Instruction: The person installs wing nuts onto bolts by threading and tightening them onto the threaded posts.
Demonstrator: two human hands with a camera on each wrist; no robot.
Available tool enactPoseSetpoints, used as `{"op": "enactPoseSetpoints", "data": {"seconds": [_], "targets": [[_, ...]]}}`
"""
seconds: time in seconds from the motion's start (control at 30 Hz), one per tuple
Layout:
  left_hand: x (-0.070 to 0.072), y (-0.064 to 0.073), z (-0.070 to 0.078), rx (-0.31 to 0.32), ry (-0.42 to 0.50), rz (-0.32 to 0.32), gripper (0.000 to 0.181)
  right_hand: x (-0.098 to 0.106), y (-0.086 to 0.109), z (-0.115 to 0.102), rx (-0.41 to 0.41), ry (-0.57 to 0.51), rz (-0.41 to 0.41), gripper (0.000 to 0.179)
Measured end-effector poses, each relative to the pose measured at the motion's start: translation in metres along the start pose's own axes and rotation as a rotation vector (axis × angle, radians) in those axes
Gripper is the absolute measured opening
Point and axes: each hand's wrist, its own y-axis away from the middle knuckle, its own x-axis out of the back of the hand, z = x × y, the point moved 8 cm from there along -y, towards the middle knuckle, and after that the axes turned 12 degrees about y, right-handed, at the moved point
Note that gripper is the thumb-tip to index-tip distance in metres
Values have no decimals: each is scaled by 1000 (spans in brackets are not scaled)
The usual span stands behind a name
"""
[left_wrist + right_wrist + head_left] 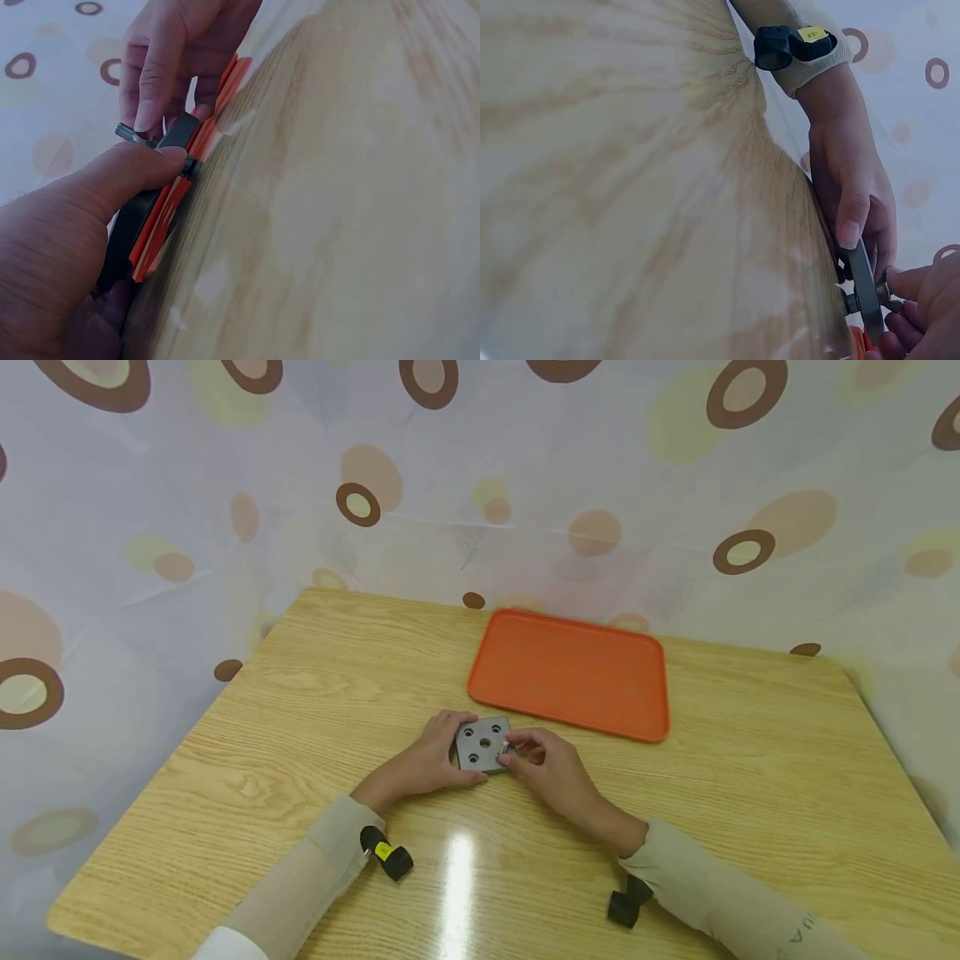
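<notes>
A grey metal plate with several counterbored holes lies between the hands, above the wooden table. My left hand grips it from the left, the thumb along its near edge and the fingers at its far side. At the plate's right part, my right hand pinches a small silver bolt between thumb and fingers. In the left wrist view the bolt's ridged end sticks out by the right hand's fingertips. A short metal stub shows under the plate in the right wrist view.
An orange tray lies on the wooden table behind the hands. Patterned cloth hangs behind and beside the table. Each wrist wears a small black camera, the left one with a yellow label.
</notes>
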Motion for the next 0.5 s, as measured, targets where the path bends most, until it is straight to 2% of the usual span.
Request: {"op": "enactPoseSetpoints", "data": {"seconds": [0.23, 0.5], "targets": [[1, 0, 0, -3, 12, 1, 86, 0, 1, 3, -30, 11, -8, 27], [1, 1, 1, -14, 18, 0, 86, 1, 2, 2, -26, 23, -10, 25]]}}
